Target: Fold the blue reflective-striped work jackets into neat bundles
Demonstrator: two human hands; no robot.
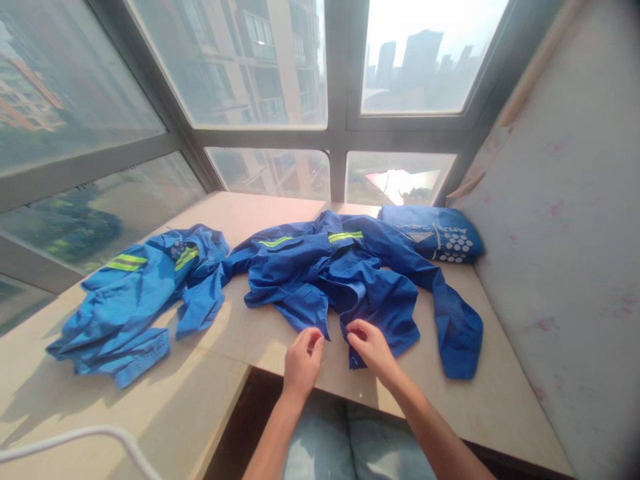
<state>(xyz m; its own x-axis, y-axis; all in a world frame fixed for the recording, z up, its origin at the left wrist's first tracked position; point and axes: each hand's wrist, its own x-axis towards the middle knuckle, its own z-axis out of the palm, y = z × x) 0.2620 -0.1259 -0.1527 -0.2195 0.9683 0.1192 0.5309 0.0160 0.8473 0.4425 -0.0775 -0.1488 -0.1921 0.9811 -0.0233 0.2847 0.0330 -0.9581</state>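
A dark blue work jacket (300, 267) with yellow-green reflective stripes lies spread on the pale tabletop, its front parted at the bottom. Near the lower corner of its left-hand front panel, my left hand (303, 360) is closed in a pinch at the hem; the fingertips partly hide the cloth. My right hand (371, 343) pinches the edge of the other front panel, whose lower corner hangs down beside the fingers. One sleeve (457, 327) stretches out to the right. The other reaches left toward a second blue jacket (145, 293), lying crumpled with similar stripes.
A folded blue bundle (450, 233) with white print sits at the back right against the patterned wall (565, 267). Framed windows (345, 140) border the tabletop (225, 347). A white cable (85, 432) crosses the lower left. The table's front edge has an inner corner.
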